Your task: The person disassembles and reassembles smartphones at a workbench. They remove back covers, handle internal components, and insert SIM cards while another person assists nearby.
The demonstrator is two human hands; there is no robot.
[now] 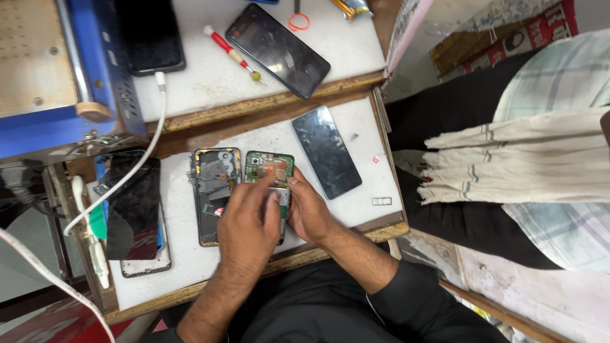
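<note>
**Head view: both hands on an opened phone, centre of frame**

Your left hand [246,227] lies over the lower half of the opened phone [271,173], fingers close together and pressed down on its internals; whether they pinch a small part, I cannot tell. Your right hand [308,210] grips the phone's right edge, fingers curled narrow around it. The phone sits on the white tray [369,143] at centre frame, green circuit board exposed at its upper end.

Touching its left side lies a detached phone frame [214,187]. A loose dark screen panel [327,152] rests just right of your right hand. A stack of dark phones [132,211] sits at lower left, crossed by a white cable [156,125]. On the upper shelf: a red-handled screwdriver [231,53] beside another dark phone [278,50]. Another person's checked garment [560,206] fills the right of frame.

Risks, as judged: finger pressure on the bare board could strain connectors. The loose panel near your right wrist could be nudged and scratched. Small parts [381,201] near the tray's right rim could be swept off.
</note>
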